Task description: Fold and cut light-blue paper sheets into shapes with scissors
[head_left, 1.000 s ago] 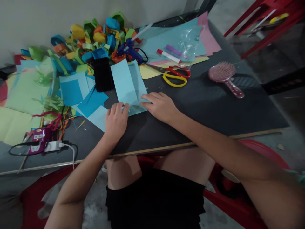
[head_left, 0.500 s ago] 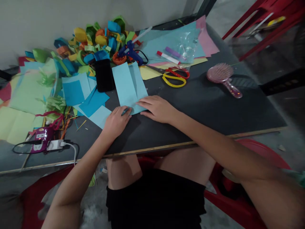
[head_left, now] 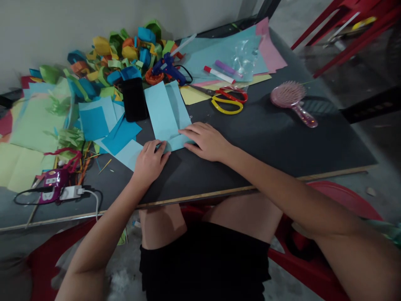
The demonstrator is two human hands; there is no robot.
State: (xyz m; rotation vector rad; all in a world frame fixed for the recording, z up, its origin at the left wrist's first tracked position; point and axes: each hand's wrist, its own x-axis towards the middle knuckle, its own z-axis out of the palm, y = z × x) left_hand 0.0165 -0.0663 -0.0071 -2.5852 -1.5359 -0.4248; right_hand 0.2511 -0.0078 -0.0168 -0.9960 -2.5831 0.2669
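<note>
A light blue sheet of paper (head_left: 161, 110) lies on the dark table with folds along its length and a strip turned up at its near edge. My left hand (head_left: 149, 161) has its fingers curled around the near left corner, thumb and forefinger pinching it. On the near right part rests my right hand (head_left: 206, 142), fingers stretched out and pressing on the paper. Just left of the sheet is a black phone (head_left: 134, 99), beside darker blue paper pieces (head_left: 122, 136). Scissors (head_left: 227, 104) with red and yellow handles lie to the right.
Folded coloured paper shapes (head_left: 128, 52) pile up at the back, beside a blue glue gun (head_left: 169, 67). Two markers (head_left: 219, 75) lie on stacked paper. A pink hairbrush (head_left: 290, 98) is at right. Plugs and cables fill a purple power socket (head_left: 54, 184) at left.
My left hand has shifted slightly left and its fingers have bent more at the paper's corner. More of the turned-up near strip shows. My right hand stays nearly in place.
</note>
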